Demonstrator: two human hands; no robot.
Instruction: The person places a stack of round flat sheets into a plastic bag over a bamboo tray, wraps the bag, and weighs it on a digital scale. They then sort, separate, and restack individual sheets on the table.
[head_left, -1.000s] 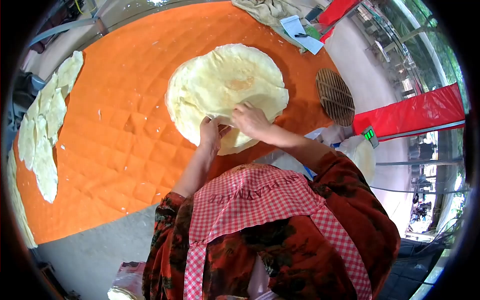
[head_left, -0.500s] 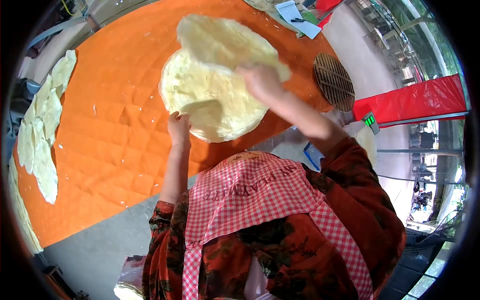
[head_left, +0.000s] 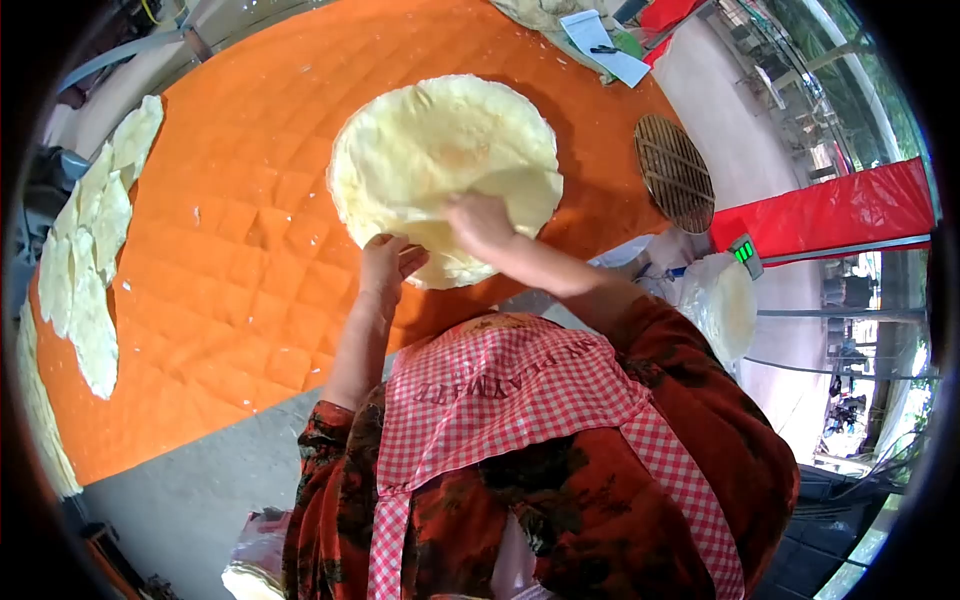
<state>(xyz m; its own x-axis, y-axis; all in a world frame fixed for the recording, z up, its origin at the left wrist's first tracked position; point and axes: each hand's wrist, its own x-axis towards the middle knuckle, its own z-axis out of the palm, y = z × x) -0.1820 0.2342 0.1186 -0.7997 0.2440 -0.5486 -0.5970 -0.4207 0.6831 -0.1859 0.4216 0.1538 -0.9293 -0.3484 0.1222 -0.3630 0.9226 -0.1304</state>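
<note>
A stack of thin, round, pale yellow sheets (head_left: 455, 130) lies in front of me on an orange table cover (head_left: 240, 220). The top sheet's near edge crosses the stack, with part of a lower sheet showing below it. My right hand (head_left: 482, 225) is curled closed at that edge, on the top sheet; its fingertips are partly hidden. At the stack's near left rim is my left hand (head_left: 385, 265), fingers apart and pointing right over the sheets. It does not appear to grip anything.
A round slatted rack (head_left: 674, 172) lies to the right. Folded pale sheets (head_left: 90, 255) line the left edge. Paper with a pen (head_left: 604, 48) sits at the back. A scale with a green display (head_left: 745, 252) and a plastic-wrapped bundle (head_left: 722, 308) stand at right.
The top sheet, lifted and folded toward the far side before, now lies down over the stack. My right hand has come nearer and left. My left hand has shifted slightly right, its fingers spreading.
</note>
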